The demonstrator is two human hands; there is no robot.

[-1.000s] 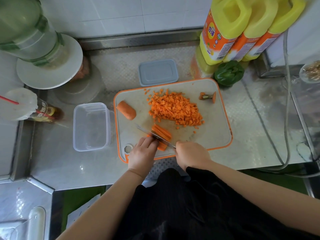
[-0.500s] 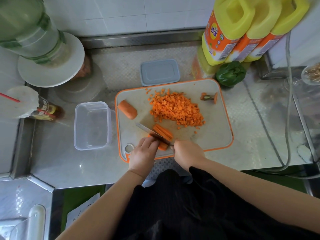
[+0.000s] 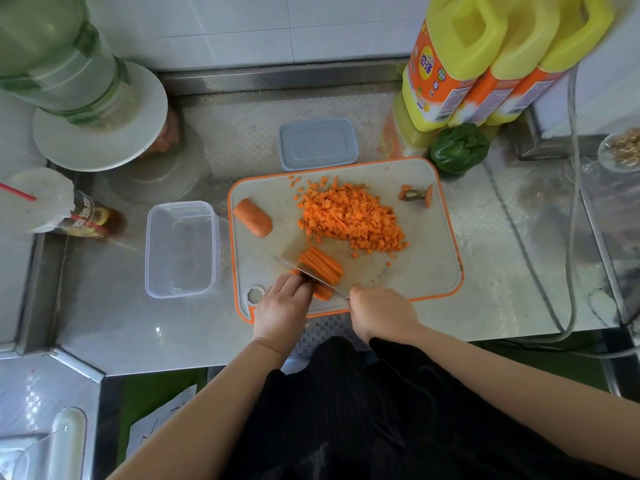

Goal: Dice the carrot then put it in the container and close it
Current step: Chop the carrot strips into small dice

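Knife (image 3: 304,275) slightly shifted; steel counter (image 3: 502,237).

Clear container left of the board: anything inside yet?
Nothing visible inside the clear container: no carrot, just the counter showing through its base. Diced carrot remains on the cutting board. Nothing covers it.

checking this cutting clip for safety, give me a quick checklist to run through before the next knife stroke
1. Right hand grips the knife handle: ok.
2. Left hand steadies the carrot sticks: ok.
3. Left fingers clear of the blade: cannot tell, they sit right beside it.
4. Cutting board flat on the counter: ok.
5. Container open and beside the board: ok.
6. All carrot diced: not ok, a carrot chunk lies whole near the diced pile.
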